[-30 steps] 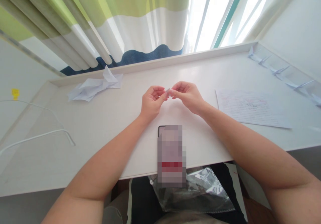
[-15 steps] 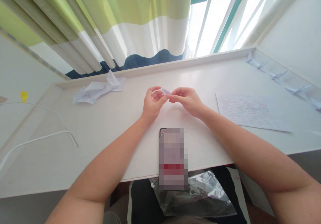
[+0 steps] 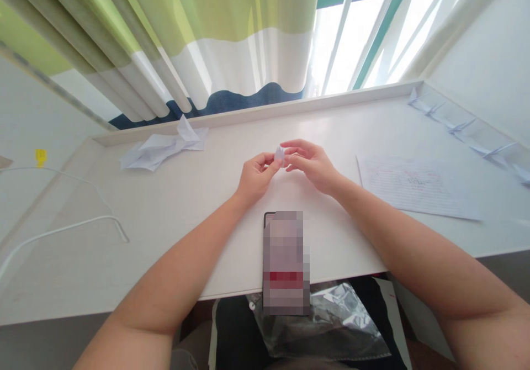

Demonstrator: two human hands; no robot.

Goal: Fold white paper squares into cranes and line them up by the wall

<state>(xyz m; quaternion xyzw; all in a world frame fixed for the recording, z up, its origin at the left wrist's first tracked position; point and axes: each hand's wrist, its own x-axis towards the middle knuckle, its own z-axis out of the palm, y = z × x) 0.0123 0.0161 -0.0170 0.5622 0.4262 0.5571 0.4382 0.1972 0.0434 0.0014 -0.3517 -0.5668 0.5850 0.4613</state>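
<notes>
A small folded piece of white paper (image 3: 279, 154) is pinched in the fingertips of my left hand (image 3: 259, 175), over the middle of the white desk. It stands up with a pointed top. At its right side is my right hand (image 3: 311, 164), fingers spread and slightly curved, their tips close to the paper. Whether those tips touch it, I cannot tell. Nearer to me than both hands lies a phone (image 3: 285, 259), its screen blurred out and its lower end past the desk's front edge.
Loose folded white papers (image 3: 159, 149) lie at the back left. Lined sheets (image 3: 414, 185) rest to the right. Several folded paper shapes (image 3: 464, 124) line the right wall. A white cable (image 3: 83, 223) arches at left. A clear plastic bag (image 3: 335, 326) lies below the desk edge.
The folded paper has turned more upright and shifted slightly right with my left hand. My right hand's fingers have opened from a pinch on it.
</notes>
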